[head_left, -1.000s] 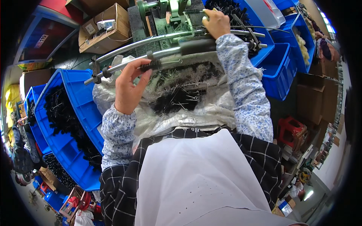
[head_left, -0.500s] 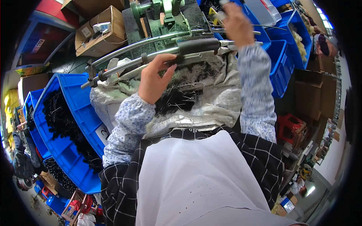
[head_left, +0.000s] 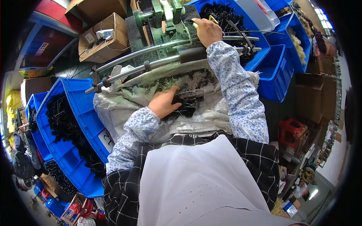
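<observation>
so the left hand (head_left: 164,103) is down in the heap of black bristly pieces (head_left: 188,100) piled on the pale cloth (head_left: 120,113) across the lap, fingers curled over a small clump of them. looks like a loose grab, though I can't tell how tight because the fingertips are buried. The rest of the heap runs off from that hand toward about 2 o'clock, so the long way of the pile goes roughly left to right under the two metal rods (head_left: 151,56). The right hand (head_left: 207,32) is well apart, up at 12 o'clock against the green machine (head_left: 166,15), closed on something small and yellowish (head_left: 203,19) near the rods; too small to say what it is. So the left hand is clearly the nearer one to the pieces, already touching them, and the machine sits at about 1 o'clock from it, past the rods. Big blue bin (head_left: 79,113) of more black pieces at 9 o'clock from the left hand, another blue bin (head_left: 264,41) behind the rods at 2 o'clock
</observation>
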The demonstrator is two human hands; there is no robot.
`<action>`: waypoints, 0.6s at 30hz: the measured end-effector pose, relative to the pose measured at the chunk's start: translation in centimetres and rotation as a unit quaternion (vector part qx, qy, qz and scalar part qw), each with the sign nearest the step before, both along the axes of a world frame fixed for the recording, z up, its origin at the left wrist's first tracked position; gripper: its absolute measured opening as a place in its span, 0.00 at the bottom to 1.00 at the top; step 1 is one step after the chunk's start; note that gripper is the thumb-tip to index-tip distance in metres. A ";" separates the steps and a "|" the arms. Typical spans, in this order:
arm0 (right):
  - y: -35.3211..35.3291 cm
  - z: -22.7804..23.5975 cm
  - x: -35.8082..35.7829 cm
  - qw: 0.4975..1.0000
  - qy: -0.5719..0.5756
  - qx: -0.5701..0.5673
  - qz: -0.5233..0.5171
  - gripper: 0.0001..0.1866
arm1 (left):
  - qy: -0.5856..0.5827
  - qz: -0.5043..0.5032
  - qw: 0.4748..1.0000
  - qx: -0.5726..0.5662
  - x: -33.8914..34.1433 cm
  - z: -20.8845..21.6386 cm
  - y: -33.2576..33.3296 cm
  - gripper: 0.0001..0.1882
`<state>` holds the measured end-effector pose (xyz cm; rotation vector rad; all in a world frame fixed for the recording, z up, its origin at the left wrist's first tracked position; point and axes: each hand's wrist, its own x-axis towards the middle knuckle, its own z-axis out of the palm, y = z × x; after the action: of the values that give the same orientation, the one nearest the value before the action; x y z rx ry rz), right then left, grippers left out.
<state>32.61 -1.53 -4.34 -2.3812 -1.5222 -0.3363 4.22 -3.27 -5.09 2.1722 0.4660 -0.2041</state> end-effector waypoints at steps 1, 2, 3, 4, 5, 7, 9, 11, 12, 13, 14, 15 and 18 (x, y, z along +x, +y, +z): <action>0.3 -0.2 0.2 1.000 -0.002 0.001 0.006 0.12 | -0.005 0.006 1.000 -0.006 0.0 0.0 -0.2 0.27; 0.5 -0.4 0.3 1.000 -0.004 0.002 0.011 0.12 | -0.011 0.011 1.000 -0.012 0.0 0.0 -0.4 0.26; 0.7 -0.5 0.4 1.000 -0.006 0.003 0.015 0.12 | -0.017 0.016 1.000 -0.019 -0.1 0.0 -0.5 0.25; 0.8 -0.7 0.5 1.000 0.001 0.012 0.022 0.13 | -0.026 0.029 0.999 -0.018 -0.2 0.0 -0.6 0.24; 0.9 -0.8 0.5 0.999 0.008 0.020 0.028 0.13 | -0.034 0.042 0.998 -0.016 -0.4 0.2 -0.5 0.22; 0.9 -0.7 0.4 0.998 0.036 0.035 0.030 0.13 | -0.044 0.062 0.997 -0.008 -0.8 0.8 -0.1 0.19; 0.9 -0.8 0.4 0.998 0.035 0.033 0.029 0.14 | -0.052 0.059 0.997 0.009 -1.2 1.0 0.1 0.18; 1.0 -0.9 0.5 0.999 0.023 0.030 0.036 0.13 | -0.069 0.083 0.994 0.036 -1.2 1.8 0.0 0.16; 1.3 -1.2 0.8 0.999 0.011 0.028 0.043 0.13 | -0.065 0.074 0.993 0.071 -1.0 2.0 -0.2 0.15; 1.3 -1.3 1.2 0.999 -0.002 0.025 0.048 0.12 | -0.062 0.062 0.991 0.106 -0.7 2.2 -0.4 0.15; 1.5 -1.4 1.4 0.998 -0.016 0.021 0.054 0.13 | -0.060 0.050 0.987 0.140 -0.5 2.4 -0.6 0.14; 1.7 -1.5 1.7 0.998 -0.029 0.017 0.059 0.13 | -0.040 0.032 0.985 0.167 -0.3 2.7 -0.7 0.14; 1.5 -1.4 2.1 0.996 -0.061 -0.024 0.053 0.16 | -0.013 0.012 0.975 0.222 -0.2 3.4 -0.7 0.13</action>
<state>34.73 -0.04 -5.77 -2.3438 -1.7220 -0.4310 4.05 -3.93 -1.67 2.5999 0.5644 -0.0583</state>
